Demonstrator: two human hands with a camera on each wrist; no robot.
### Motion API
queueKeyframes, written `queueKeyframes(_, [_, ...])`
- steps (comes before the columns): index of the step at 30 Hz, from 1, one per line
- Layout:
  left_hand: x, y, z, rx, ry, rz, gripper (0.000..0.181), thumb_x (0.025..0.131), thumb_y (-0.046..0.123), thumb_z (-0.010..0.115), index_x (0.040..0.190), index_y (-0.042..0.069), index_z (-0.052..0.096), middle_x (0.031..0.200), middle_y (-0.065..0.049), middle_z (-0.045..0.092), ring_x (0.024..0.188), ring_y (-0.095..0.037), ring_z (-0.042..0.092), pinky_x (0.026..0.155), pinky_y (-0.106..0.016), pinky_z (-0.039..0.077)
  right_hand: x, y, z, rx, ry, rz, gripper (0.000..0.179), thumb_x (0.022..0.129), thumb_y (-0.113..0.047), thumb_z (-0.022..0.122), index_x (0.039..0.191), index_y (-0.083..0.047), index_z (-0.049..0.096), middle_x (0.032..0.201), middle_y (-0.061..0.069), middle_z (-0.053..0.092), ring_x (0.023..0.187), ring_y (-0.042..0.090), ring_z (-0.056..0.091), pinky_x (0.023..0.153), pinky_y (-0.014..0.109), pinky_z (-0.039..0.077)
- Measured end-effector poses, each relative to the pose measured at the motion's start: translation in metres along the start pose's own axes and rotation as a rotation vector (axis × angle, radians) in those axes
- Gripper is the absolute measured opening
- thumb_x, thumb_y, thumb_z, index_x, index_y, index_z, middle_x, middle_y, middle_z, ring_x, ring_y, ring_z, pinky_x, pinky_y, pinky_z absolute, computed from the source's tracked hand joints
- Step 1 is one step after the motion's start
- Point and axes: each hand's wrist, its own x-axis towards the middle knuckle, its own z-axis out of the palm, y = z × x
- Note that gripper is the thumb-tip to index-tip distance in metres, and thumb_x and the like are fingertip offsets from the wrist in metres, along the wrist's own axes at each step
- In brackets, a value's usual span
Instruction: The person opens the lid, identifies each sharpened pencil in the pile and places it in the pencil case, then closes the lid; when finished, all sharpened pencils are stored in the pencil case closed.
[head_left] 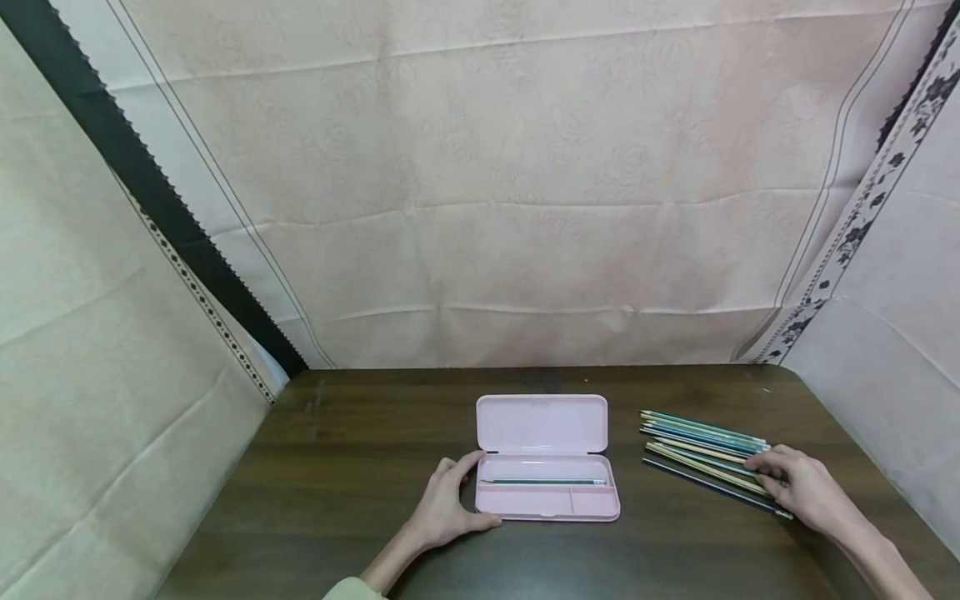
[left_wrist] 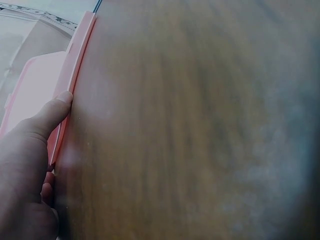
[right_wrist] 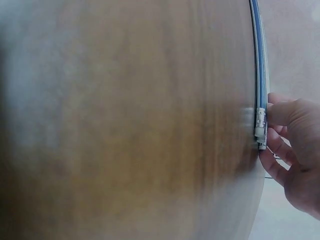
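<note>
A pink pencil case (head_left: 542, 503) lies with its lid (head_left: 542, 423) folded back on the table. One green pencil (head_left: 543, 481) rests in its long rear compartment. My left hand (head_left: 448, 502) holds the case at its left end, thumb at the front corner and fingertips near the hinge; in the left wrist view the thumb (left_wrist: 61, 100) presses the front wall. To the right, several pencils (head_left: 697, 446) in green, blue, yellow and dark tones lie fanned side by side. My right hand (head_left: 806, 487) pinches at their eraser ends, with thumb and fingertips around a pencil.
The brown wooden table (head_left: 360, 467) carries the case and the pencils. Pale patterned cloth (head_left: 525, 208) hangs behind the table's back edge, with more cloth (head_left: 892, 333) along the right and left sides.
</note>
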Motion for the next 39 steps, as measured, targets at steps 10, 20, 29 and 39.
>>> queueKeyframes(10, [-0.001, 0.001, -0.001, -0.008, -0.006, -0.010, 0.090, 0.064, 0.043, 0.094, 0.141, 0.016, 0.054, 0.100, -0.001, 0.049, 0.093, -0.017, 0.046, 0.073, -0.033, 0.042, 0.002, -0.001, -0.001, -0.002, -0.013, -0.030, 0.035, 0.067, 0.012, 0.081, 0.087, -0.016, 0.072, 0.083, -0.007, 0.061, 0.069, -0.005, 0.047, 0.057, 0.026, 0.041])
queueKeyframes(20, [0.002, 0.001, -0.001, 0.005, -0.017, -0.010, 0.090, 0.066, 0.043, 0.093, 0.141, 0.015, 0.054, 0.099, 0.000, 0.048, 0.092, -0.017, 0.045, 0.072, -0.033, 0.042, 0.004, -0.002, -0.002, 0.010, -0.004, -0.045, 0.036, 0.067, 0.014, 0.081, 0.089, -0.014, 0.072, 0.082, -0.010, 0.059, 0.068, -0.005, 0.048, 0.056, 0.022, 0.040])
queueKeyframes(29, [0.002, 0.000, -0.002, 0.008, -0.023, -0.012, 0.090, 0.066, 0.045, 0.093, 0.141, 0.015, 0.053, 0.100, -0.001, 0.049, 0.093, -0.017, 0.046, 0.073, -0.033, 0.042, 0.007, -0.009, -0.004, 0.034, -0.022, -0.053, 0.033, 0.070, 0.012, 0.081, 0.091, -0.011, 0.072, 0.080, -0.015, 0.054, 0.070, -0.003, 0.046, 0.057, 0.023, 0.041])
queueKeyframes(39, [0.001, 0.002, -0.002, 0.011, -0.025, -0.016, 0.091, 0.065, 0.044, 0.093, 0.141, 0.014, 0.053, 0.100, -0.001, 0.050, 0.093, -0.018, 0.047, 0.074, -0.034, 0.043, 0.011, -0.021, -0.004, 0.069, -0.062, -0.050, 0.032, 0.072, 0.012, 0.080, 0.093, -0.012, 0.072, 0.081, -0.007, 0.060, 0.071, -0.004, 0.050, 0.057, 0.022, 0.042])
